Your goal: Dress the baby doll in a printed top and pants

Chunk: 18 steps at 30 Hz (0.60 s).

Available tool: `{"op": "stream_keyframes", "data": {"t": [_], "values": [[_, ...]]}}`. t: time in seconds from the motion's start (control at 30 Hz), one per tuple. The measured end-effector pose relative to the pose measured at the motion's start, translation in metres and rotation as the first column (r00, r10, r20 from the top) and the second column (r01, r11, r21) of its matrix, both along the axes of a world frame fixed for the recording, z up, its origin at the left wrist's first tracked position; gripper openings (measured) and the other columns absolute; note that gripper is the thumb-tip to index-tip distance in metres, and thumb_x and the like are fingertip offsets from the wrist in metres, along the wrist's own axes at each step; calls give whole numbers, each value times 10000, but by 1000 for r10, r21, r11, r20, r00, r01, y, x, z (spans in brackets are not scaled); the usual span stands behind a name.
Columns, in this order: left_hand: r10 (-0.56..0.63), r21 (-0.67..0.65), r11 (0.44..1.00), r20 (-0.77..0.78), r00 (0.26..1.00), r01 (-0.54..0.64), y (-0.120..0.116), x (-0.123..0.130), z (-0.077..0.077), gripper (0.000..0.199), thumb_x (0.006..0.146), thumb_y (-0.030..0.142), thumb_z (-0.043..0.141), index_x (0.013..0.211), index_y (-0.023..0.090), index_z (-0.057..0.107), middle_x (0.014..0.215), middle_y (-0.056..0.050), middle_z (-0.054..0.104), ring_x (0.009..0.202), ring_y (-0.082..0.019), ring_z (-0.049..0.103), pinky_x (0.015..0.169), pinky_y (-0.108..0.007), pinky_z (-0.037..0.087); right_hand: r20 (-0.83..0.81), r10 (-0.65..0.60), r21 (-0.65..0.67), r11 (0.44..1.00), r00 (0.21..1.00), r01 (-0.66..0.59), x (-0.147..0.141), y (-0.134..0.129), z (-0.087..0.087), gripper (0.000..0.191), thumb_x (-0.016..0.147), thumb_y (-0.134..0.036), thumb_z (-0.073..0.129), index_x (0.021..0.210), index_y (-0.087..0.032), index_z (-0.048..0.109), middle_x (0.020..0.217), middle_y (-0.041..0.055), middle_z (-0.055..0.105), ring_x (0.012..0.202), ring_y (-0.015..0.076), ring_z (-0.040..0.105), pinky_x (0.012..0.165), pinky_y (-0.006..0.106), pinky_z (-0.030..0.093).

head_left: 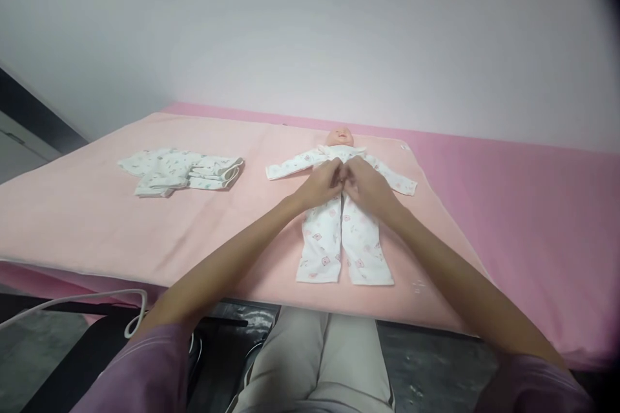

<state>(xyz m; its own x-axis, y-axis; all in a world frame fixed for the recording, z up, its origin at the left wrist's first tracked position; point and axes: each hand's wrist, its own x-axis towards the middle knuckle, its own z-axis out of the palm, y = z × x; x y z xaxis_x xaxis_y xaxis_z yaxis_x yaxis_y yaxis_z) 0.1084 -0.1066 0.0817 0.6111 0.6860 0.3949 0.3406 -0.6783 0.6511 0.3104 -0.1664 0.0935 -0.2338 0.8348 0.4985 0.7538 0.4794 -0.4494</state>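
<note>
A printed baby outfit (321, 242) dresses a doll (340, 137) lying face up, sleeves spread, on a peach blanket (97, 226). The left hand (320, 184) and right hand (364, 183) meet at the outfit's front, fingers bunched together; whether they pinch cloth cannot be told. Folded clothes (177, 171) lie leftward; a pink sheet (518, 213) shows rightward.

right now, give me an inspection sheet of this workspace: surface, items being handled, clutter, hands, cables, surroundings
Surface: pale pink cloth over a darker pink cover.
Items: doll lying face up, white printed outfit with sleeves spread and legs straight.
Clutter: folded printed clothes left of the doll.
Hands: left hand and right hand meet over the outfit's middle; exact grip unclear.
Cables: white cable looping at lower left.
Surroundings: pale partition behind; dark floor below.
</note>
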Motion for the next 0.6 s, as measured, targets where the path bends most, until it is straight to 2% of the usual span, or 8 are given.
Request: {"op": "stream_keyframes", "data": {"t": [0.07, 0.13, 0.2, 0.27, 0.33, 0.43, 0.5, 0.6], "values": [[25, 36, 999, -23, 999, -24, -8, -16, -11, 189, 946, 291, 651, 1120, 252, 587, 1174, -100, 706, 1171, -297, 630, 1077, -447, 509, 89, 86, 24, 996, 992, -88, -1, -15, -15, 190, 1008, -231, 553, 1187, -255, 612, 1211, 115, 702, 1159, 316, 659, 1065, 487, 521], [75, 56, 996, 16, 997, -76, -13, -42, -23, 283, 985, 365, 662, 1235, 262, 581, 1331, -108, 686, 1300, -295, 602, 1149, -436, 479, 24, 69, 23, 997, 997, -69, 14, -30, -31, 266, 1014, -326, 641, 1270, -268, 599, 1270, 120, 694, 1191, 324, 656, 1094, 502, 524], [137, 38, 990, 17, 990, -138, -16, -64, -35, 333, 1000, 411, 666, 1281, 261, 570, 1369, -109, 672, 1276, -281, 610, 1116, -412, 487, -86, -15, -6, 1000, 996, 15, 34, -40, -44, 343, 1001, -431, 705, 1280, -278, 579, 1275, 113, 684, 1150, 308, 659, 1064, 479, 543], [200, -13, 980, -14, 980, -200, -17, -76, -44, 354, 1000, 431, 670, 1290, 257, 566, 1302, -96, 682, 1122, -255, 640, 995, -390, 509, -156, -109, -45, 994, 982, 103, 52, -44, -54, 357, 1021, -493, 683, 1276, -276, 559, 1242, 100, 680, 1079, 282, 656, 1018, 449, 548], [249, -66, 966, -30, 968, -251, -17, -77, -52, 343, 997, 433, 669, 1272, 258, 562, 1196, -64, 691, 956, -217, 634, 867, -362, 502, -146, -168, -99, 983, 975, 155, 63, -44, -61, 341, 1055, -524, 630, 1273, -272, 559, 1214, 87, 687, 1036, 266, 653, 973, 424, 538], [302, -78, 950, -13, 953, -302, -17, -68, -58, 242, 981, 357, 648, 1185, 261, 559, 1048, -14, 688, 820, -180, 603, 768, -337, 471, -25, -209, -149, 968, 978, 203, 69, -41, -66, 275, 1094, -521, 562, 1205, -271, 590, 1130, 74, 708, 982, 263, 652, 888, 402, 507], [322, -50, 946, 7, 947, -321, -17, -62, -59, 210, 954, 291, 629, 1149, 258, 560, 1002, 1, 688, 787, -172, 594, 742, -332, 455, 75, -200, -143, 967, 977, 209, 69, -39, -66, 220, 1118, -466, 502, 1081, -262, 573, 1010, 66, 692, 897, 255, 634, 816, 389, 474], [308, 14, 951, 33, 951, -308, -20, -63, -58, 201, 910, 239, 620, 1104, 250, 565, 953, 7, 671, 778, -168, 586, 740, -327, 453, 221, -120, -127, 980, 968, 150, 71, -38, -61, 245, 1107, -386, 475, 902, -253, 451, 855, 50, 617, 770, 236, 569, 717, 370, 405]]}}
